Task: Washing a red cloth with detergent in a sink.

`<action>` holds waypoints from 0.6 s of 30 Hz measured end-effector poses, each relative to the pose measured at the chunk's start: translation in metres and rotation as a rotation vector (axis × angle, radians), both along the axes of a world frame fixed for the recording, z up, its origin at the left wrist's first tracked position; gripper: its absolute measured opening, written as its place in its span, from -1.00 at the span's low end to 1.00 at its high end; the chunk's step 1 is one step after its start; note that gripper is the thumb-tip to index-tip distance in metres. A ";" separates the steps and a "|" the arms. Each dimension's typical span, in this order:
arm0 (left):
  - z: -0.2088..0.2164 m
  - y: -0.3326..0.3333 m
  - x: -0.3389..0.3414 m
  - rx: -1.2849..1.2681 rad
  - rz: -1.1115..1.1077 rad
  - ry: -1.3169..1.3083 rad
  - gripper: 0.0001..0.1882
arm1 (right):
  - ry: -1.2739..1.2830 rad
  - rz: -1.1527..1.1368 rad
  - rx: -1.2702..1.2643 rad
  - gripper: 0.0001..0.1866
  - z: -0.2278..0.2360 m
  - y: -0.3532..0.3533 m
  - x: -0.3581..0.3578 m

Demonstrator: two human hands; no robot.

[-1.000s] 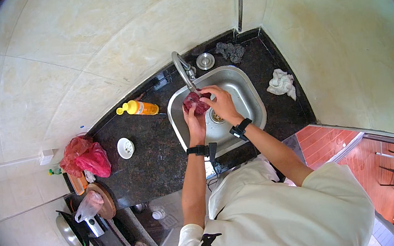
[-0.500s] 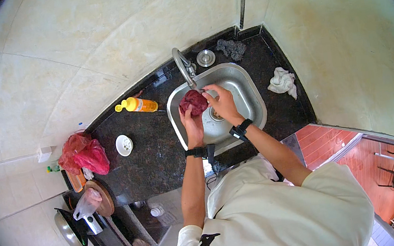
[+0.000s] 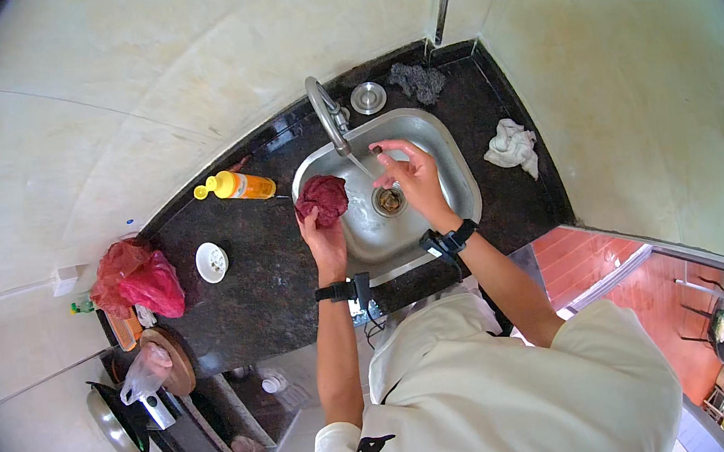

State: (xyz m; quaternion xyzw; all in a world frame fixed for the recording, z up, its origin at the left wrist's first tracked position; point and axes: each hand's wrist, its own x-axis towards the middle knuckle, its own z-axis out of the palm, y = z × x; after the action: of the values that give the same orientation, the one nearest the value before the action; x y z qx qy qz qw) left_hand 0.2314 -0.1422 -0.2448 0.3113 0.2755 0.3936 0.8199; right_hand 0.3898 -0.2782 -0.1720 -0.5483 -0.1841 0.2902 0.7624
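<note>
A crumpled, dark red wad (image 3: 323, 198), looking like wet cloth, rests in my left hand (image 3: 325, 235) over the left side of the steel sink (image 3: 423, 131). My left fingers are closed around its lower side. To its right, my right hand (image 3: 415, 173) is raised above the sink, apart from the wad. Its fingertips pinch a small dark piece (image 3: 377, 149), too small to name. A thin stream of water (image 3: 360, 168) runs from the faucet (image 3: 327, 116) between the two hands. Brownish bits lie in the drain (image 3: 389, 200).
Left of the sink lie a yellow-capped orange bottle (image 3: 238, 187) and a small white bowl (image 3: 212, 262). Red plastic bags (image 3: 150, 281) are farther left. A white rag (image 3: 512, 149) lies right; a drain strainer (image 3: 368, 97) and dark scouring mesh (image 3: 418, 81) sit behind.
My left hand has moved left with the red wad, away from under the faucet. My right hand has come away from the wad, and the water stream now shows.
</note>
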 end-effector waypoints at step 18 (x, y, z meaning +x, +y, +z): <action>-0.006 0.007 -0.011 -0.119 -0.041 -0.064 -0.51 | -0.533 0.175 -0.892 -0.68 -0.130 -0.054 0.050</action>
State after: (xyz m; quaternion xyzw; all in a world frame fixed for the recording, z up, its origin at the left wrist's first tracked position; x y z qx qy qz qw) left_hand 0.2205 -0.1350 -0.2510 0.2546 0.2656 0.3694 0.8533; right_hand 0.4393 -0.3318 -0.3020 -0.8570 -0.2754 0.2533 0.3543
